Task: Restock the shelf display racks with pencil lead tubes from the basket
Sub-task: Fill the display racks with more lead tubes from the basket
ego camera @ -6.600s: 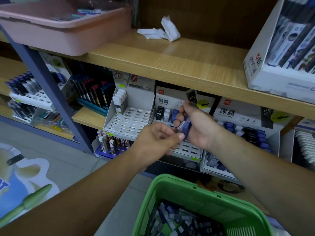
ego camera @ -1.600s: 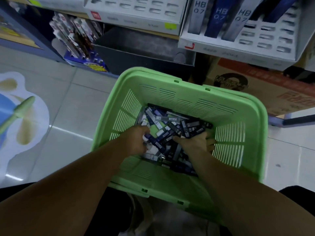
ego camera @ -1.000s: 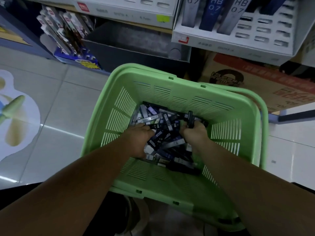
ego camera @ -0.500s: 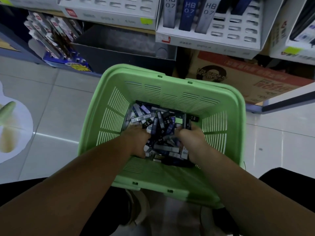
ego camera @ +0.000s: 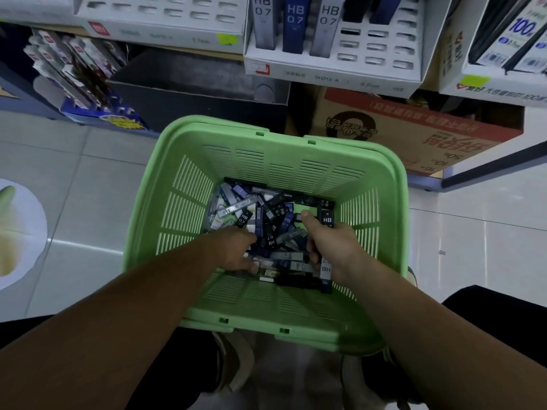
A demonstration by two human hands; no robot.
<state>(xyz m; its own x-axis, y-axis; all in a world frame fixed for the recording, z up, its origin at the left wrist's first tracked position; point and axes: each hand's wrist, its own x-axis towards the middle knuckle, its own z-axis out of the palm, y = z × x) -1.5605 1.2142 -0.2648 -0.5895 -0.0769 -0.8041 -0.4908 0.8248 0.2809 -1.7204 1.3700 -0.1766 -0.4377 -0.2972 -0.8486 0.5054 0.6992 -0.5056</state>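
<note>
A green plastic basket (ego camera: 183,184) sits on the floor below me, holding a heap of pencil lead tubes (ego camera: 266,214) in black, blue and grey, marked HB 0.7. Both hands are down in the heap. My right hand (ego camera: 331,247) grips several tubes; a black one (ego camera: 327,218) sticks up past the thumb and a grey one pokes out below the palm. My left hand (ego camera: 236,250) rests on the pile with fingers spread among tubes. Above, a white display rack (ego camera: 334,66) holds three upright tubes (ego camera: 293,25) and several bare slots.
A second white rack (ego camera: 165,28) stands at top left and a white box of 100-count leads (ego camera: 503,54) at top right. Under the shelf lie a black tray (ego camera: 189,93), a brown carton (ego camera: 408,131) and packaged items (ego camera: 74,66). The floor is pale tile.
Since 6.6 s ago my hands left the rack and went down into the basket. Over the last second they sifted the heap, and my right hand gathered tubes into its grip.
</note>
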